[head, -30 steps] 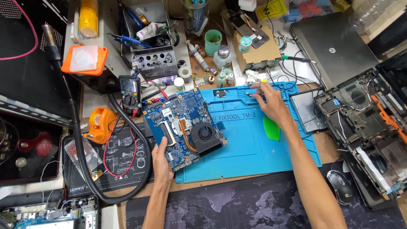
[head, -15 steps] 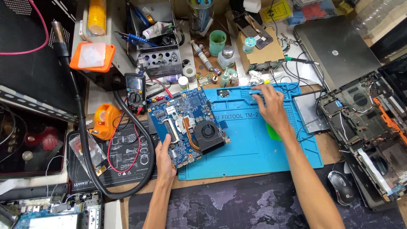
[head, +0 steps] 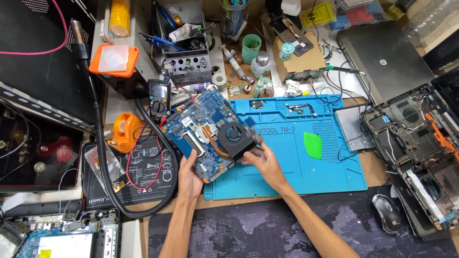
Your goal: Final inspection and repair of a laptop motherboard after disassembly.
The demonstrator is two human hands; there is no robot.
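**Both hands on the laptop motherboard**

Blue rectangular laptop motherboard [head: 203, 131], carrying a copper heat pipe and a black square cooling fan [head: 234, 136], sits tilted, half over the left edge of the blue silicone work mat [head: 296, 167] on the table. Left hand [head: 190, 173] grips the board's near-left edge, thumb on top. Right hand [head: 263, 160] holds the board at the fan's near corner, fingers curled under. Green plastic pry pick [head: 313, 145] lies on the mat, well apart. Black handheld multimeter [head: 158, 98] stands just behind the board.
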